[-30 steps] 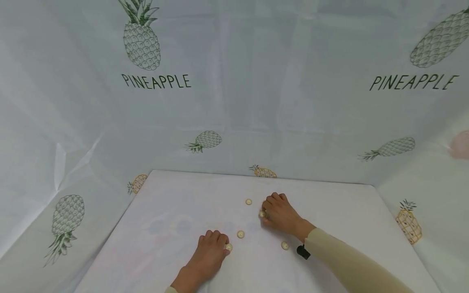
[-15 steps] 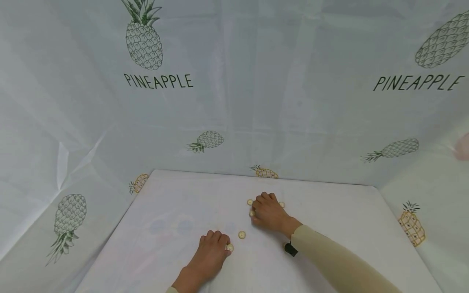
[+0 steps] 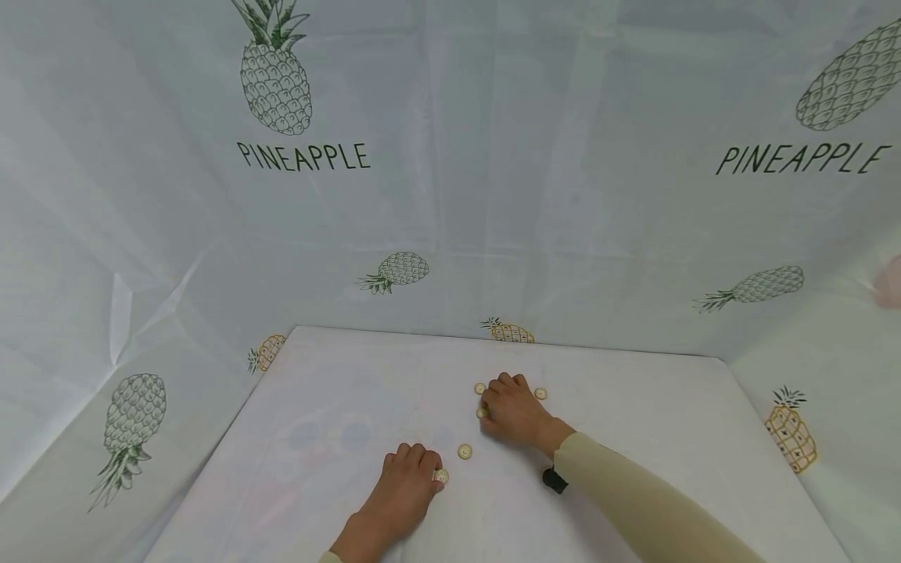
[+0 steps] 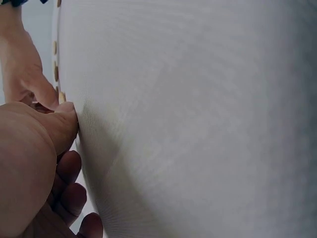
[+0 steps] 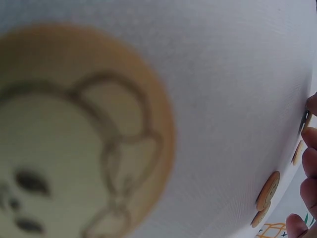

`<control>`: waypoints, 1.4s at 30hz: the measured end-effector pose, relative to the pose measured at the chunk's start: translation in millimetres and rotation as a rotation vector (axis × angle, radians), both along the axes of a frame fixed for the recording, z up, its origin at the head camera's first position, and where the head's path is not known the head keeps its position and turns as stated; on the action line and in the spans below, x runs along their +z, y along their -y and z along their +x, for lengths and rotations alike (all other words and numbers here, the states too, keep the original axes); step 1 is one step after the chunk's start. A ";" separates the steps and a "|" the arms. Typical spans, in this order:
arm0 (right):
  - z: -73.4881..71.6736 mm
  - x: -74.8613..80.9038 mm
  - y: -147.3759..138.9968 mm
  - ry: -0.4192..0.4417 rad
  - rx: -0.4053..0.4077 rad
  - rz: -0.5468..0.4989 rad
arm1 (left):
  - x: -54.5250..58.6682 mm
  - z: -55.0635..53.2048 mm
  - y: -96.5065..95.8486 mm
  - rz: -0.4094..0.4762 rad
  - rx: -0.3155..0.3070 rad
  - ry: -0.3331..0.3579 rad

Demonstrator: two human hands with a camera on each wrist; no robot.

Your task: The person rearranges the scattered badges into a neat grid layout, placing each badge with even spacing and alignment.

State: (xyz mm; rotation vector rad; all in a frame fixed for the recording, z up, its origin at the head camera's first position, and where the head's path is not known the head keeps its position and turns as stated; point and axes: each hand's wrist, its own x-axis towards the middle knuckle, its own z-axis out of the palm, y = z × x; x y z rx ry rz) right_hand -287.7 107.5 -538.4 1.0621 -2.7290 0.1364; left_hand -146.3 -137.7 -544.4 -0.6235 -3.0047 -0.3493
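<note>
Small round wooden discs lie on the white table; the one close up in the right wrist view, a pale disc [image 5: 59, 148], has a bear-like face drawn on it. My left hand [image 3: 404, 486] rests low on the table, thumb and forefinger at the edges of a wooden disc [image 3: 441, 475]. My right hand [image 3: 515, 412], farther up and to the right, pinches another wooden disc [image 3: 482, 412] on its left side. A loose disc [image 3: 480, 389] lies just beyond those fingers, another disc [image 3: 540, 393] right of the knuckles, and a third disc [image 3: 465, 451] between the hands.
The white tabletop [image 3: 338, 391] ends at a back edge against a hanging sheet [image 3: 507, 195] printed with pineapples. A black wrist camera [image 3: 554, 479] sticks out under the right sleeve [image 3: 633, 493]. The close-up disc is hidden under that forearm in the head view.
My right hand has slid left with its disc, uncovering the disc by its knuckles, while its forearm has covered a disc nearer me. My left hand has stayed in place.
</note>
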 end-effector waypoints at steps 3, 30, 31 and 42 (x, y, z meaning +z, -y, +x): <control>0.3 0.9 0.1 -0.001 -0.005 0.001 | 0.0 -0.1 -0.6 -0.001 0.000 -0.004; 10.6 17.5 -23.2 -0.029 -0.088 0.013 | -5.1 0.4 -3.0 0.001 -0.005 -0.023; 12.3 18.3 -26.0 -0.028 -0.093 0.007 | -5.6 0.3 -3.0 -0.001 -0.006 -0.025; 39.7 20.8 -66.7 -0.129 -0.087 -0.051 | -4.1 -1.5 -0.9 -0.021 -0.012 -0.029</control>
